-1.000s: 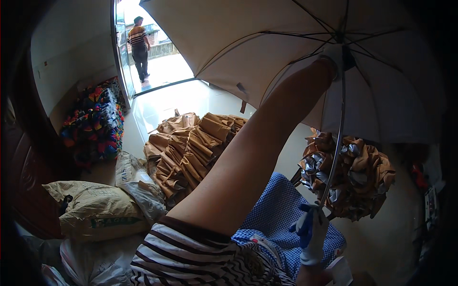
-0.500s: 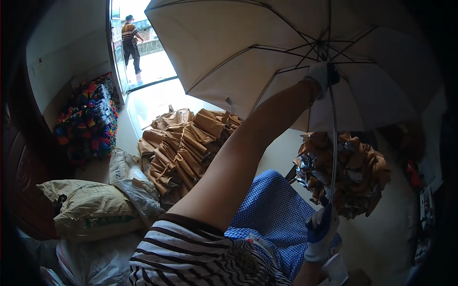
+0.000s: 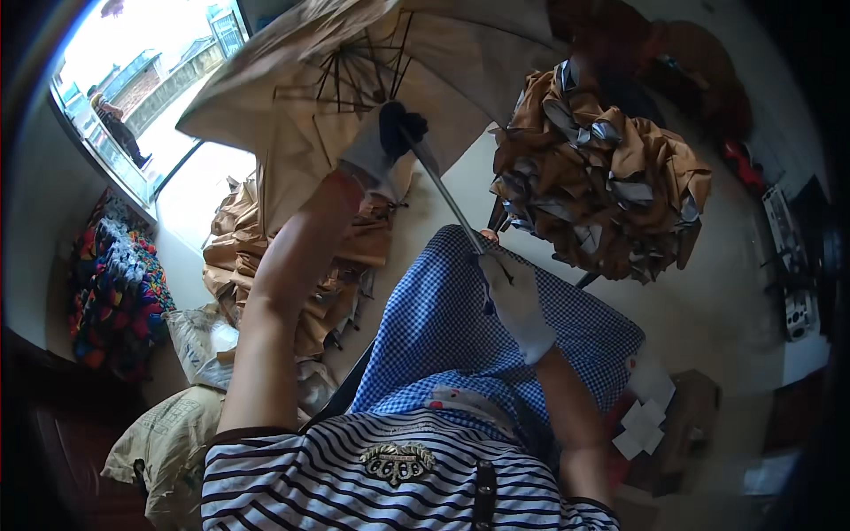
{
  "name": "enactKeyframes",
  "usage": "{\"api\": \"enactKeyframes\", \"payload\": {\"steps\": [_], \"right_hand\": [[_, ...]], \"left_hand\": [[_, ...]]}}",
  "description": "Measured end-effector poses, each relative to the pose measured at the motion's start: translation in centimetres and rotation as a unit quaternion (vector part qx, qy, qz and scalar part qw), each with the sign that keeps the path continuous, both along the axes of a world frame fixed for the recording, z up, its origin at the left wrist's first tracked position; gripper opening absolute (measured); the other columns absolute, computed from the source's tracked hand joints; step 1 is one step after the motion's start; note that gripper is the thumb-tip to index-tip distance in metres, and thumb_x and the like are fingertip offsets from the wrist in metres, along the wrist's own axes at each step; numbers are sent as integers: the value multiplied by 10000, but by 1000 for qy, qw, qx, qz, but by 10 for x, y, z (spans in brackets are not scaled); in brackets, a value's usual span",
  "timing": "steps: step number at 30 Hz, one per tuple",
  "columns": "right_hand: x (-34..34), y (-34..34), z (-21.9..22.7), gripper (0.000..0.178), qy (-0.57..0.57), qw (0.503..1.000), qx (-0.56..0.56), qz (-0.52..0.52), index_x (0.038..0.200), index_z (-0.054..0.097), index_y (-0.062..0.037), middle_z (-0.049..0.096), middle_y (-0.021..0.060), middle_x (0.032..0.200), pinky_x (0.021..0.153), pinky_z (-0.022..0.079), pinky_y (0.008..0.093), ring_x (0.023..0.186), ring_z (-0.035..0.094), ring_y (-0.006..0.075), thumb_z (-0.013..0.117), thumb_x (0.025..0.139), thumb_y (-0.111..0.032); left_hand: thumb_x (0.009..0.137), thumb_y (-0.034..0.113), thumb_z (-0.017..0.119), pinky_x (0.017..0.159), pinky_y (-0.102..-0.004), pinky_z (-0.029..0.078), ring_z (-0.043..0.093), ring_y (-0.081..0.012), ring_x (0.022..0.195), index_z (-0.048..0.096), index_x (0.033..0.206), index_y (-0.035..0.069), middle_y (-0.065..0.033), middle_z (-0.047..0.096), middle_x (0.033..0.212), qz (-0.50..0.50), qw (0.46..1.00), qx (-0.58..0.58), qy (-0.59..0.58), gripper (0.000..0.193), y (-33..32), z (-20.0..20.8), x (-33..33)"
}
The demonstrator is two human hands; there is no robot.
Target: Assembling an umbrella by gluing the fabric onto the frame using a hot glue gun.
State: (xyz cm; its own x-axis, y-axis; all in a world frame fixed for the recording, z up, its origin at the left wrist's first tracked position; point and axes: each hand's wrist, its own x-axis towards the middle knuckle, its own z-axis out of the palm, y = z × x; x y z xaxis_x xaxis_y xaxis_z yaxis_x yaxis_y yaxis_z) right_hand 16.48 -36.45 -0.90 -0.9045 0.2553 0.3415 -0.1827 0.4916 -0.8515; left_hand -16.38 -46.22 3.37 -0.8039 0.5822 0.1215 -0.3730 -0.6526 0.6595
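Beige umbrella (image 3: 292,97), its canopy partly spread, rises beyond a worker's gloved left hand (image 3: 387,142), closed around the metal shaft (image 3: 450,199) below the ribs. Blue-checked apron (image 3: 434,310) cloth drapes beneath the right hand (image 3: 521,305), also gloved and gripping the shaft's lower end. Crumpled brown fabric (image 3: 611,177) is heaped beyond the right hand; a multicoloured bundle (image 3: 119,288) lies left of the left hand, well apart.

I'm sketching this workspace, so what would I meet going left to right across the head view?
Colourful bundle, gloved left hand, bare stretch of umbrella shaft, gloved right hand, white pieces, red object.
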Motion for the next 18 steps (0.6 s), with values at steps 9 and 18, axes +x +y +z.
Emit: {"api": "enactKeyframes", "payload": {"steps": [9, 18], "right_hand": [[-63, -2, -65, 224, -70, 993, 92, -14, 966, 622, 8, 555, 156, 601, 435, 375, 362, 451, 529, 229, 523, 960, -192], [-133, 6, -68, 228, -27, 981, 191, 31, 981, 632, 15, 568, 180, 579, 450, 437, 383, 475, 591, 289, 529, 945, -185]], "left_hand": [[937, 325, 548, 554, -368, 551, 632, -275, 548, 585, 909, -14, -160, 647, 691, 162, 919, -354, -61, 342, 5, -78, -52], [958, 387, 529, 502, -329, 535, 674, -263, 584, 620, 879, -32, -159, 677, 682, 235, 882, -405, -42, 436, -56, -137, -154]]}}
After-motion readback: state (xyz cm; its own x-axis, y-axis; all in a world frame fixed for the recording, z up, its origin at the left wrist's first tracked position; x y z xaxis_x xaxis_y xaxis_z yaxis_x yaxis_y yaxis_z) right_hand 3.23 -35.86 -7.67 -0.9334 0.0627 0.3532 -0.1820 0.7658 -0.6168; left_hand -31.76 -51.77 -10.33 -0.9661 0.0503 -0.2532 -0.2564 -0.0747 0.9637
